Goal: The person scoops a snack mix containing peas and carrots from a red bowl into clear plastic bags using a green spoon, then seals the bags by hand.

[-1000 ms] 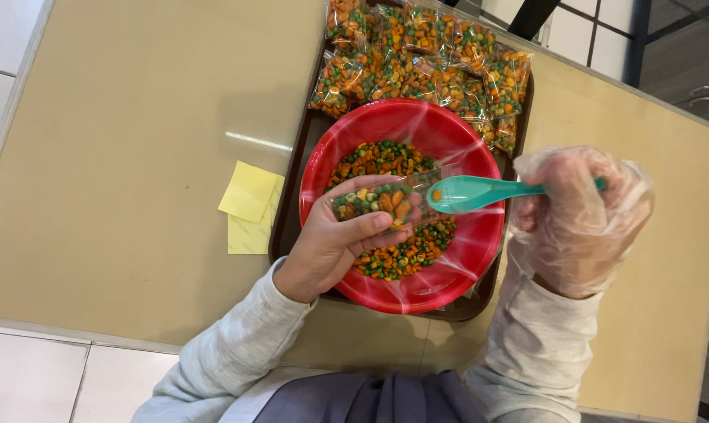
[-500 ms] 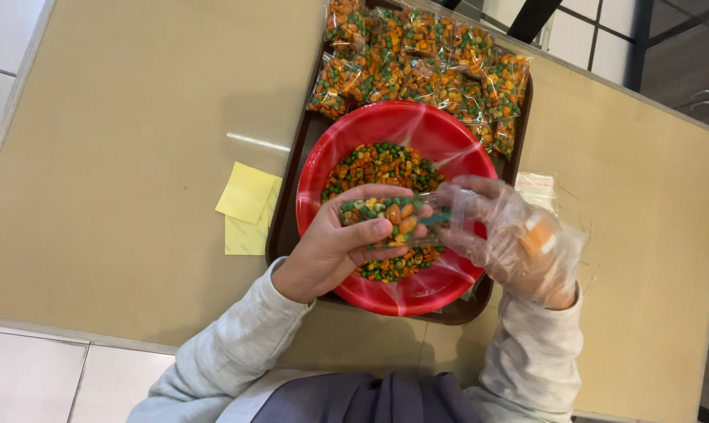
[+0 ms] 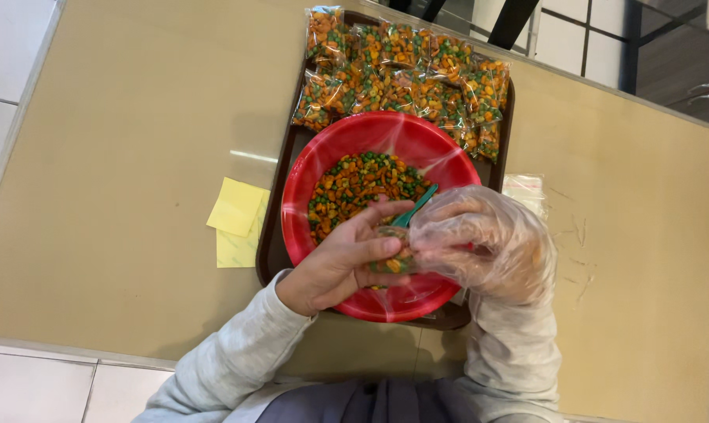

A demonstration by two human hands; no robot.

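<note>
A smooth tan table with a matte surface fills the view from above. On it, right of centre, sits a dark brown rectangular tray with rounded corners. A round, glossy red plastic bowl rests on the near part of the tray. The bowl holds a loose snack mix of small orange, green and yellow pieces, heaped toward its far left side. On the far end of the tray lie many small clear plastic packets, each filled with the same mix, overlapping in rows. Two square yellow sticky notes lie on the table just left of the tray, one partly over the other. A flat clear plastic bag lies on the table just right of the tray.

Over the near half of the bowl, the person's two hands meet. The left hand is bare and curls around a small clear bag partly filled with the mix, fingers and thumb pinching it. The right hand wears a loose, crinkled, see-through plastic glove and is closed around the handle of a teal plastic spoon, whose visible end points toward the far left, just above the small bag. Both arms wear soft light grey sleeves.
</note>
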